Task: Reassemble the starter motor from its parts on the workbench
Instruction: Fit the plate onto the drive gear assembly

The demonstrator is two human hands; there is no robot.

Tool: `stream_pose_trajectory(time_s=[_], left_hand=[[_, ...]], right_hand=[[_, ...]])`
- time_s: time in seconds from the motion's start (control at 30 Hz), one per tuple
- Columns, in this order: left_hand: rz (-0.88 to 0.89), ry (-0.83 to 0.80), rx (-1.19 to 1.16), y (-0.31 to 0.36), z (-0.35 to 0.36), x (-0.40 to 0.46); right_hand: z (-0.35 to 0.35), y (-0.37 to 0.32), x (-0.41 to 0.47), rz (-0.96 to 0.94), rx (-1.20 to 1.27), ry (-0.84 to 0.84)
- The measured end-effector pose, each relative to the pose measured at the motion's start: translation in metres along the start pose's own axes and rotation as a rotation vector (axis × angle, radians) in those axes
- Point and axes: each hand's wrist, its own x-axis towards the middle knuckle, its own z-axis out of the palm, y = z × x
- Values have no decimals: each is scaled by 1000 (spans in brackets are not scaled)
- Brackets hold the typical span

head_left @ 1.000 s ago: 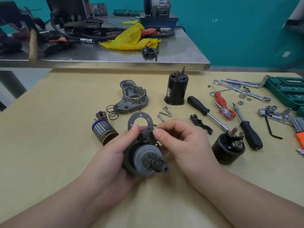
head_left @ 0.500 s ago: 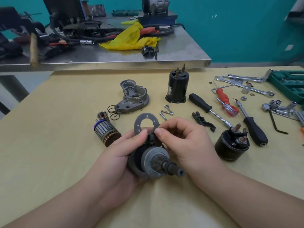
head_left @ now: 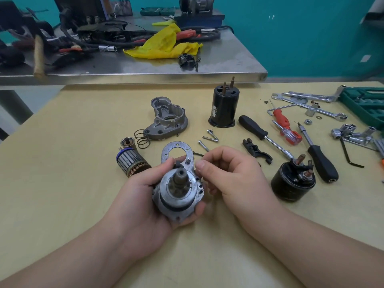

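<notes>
Tilted up since half a second ago, the drive assembly (head_left: 178, 192) now points its pinion shaft at the camera instead of lying toward the right. It sits above the near middle of the workbench (head_left: 62, 163), cupped in the left hand (head_left: 145, 196), whose fingers curl round its body. The right hand (head_left: 226, 175) is just right of it, fingertips pinched at the edge of the grey mounting plate (head_left: 176, 151); whether they hold anything small cannot be told. Bare bench lies nearer the person than the assembly. Behind it, close by, stand the armature (head_left: 132, 163), springs (head_left: 142, 138), grey end housing (head_left: 168, 121) and loose bolts (head_left: 209, 136); farther back the black field case (head_left: 223, 109). To its right sit the solenoid (head_left: 293, 181), a black clip (head_left: 256, 150) and screwdrivers (head_left: 264, 134).
</notes>
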Motion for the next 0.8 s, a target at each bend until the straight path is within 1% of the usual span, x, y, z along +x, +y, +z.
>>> stream_pose_trajectory(time_s=[0.37,0.63,0.8], left_hand=[[-43,-9,0,0,2,-1],[-29,-4,14,-1,4,-4],[26,9,59,-3,8,-7]], right_hand=[[0,2,1,20,-44,-20],[-1,4,3,20,-53,-47],[0,7,3,-5,-144,-79]])
